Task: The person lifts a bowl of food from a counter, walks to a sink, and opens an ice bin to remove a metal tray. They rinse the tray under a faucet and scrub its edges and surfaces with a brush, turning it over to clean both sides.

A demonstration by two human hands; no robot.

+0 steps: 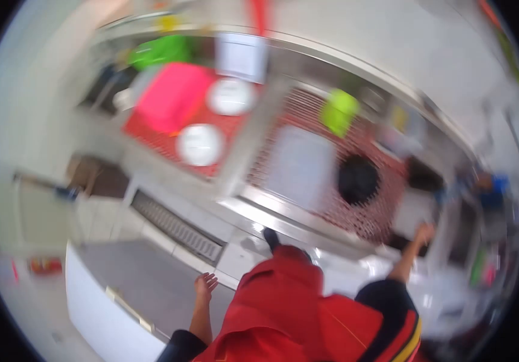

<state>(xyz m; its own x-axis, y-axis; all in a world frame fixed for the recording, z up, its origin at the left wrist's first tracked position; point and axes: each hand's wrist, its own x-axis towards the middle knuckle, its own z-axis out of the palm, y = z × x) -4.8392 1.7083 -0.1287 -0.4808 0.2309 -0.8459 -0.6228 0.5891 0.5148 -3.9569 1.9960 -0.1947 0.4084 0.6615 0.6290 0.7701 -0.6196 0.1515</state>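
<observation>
My left hand [206, 283] is held low beside the red apron, with its fingers spread and nothing in them. It hangs in front of a grey-topped cabinet with a white front [145, 283]. My right hand [425, 233] reaches out to the counter on the right, by the near edge of a pale flat item [415, 211]. Motion blur smears its fingers, so I cannot make out whether it grips that item. Left of it, a round black item [358, 179] lies on a red perforated mat [371, 220].
A whitish board [300, 166] and a lime-green item [339, 113] are on the same mat. Further left are two white round items [201, 145], a pink container [174, 96] and a green bag-like item [160, 52]. A floor drain grate [177, 226] lies below the counter.
</observation>
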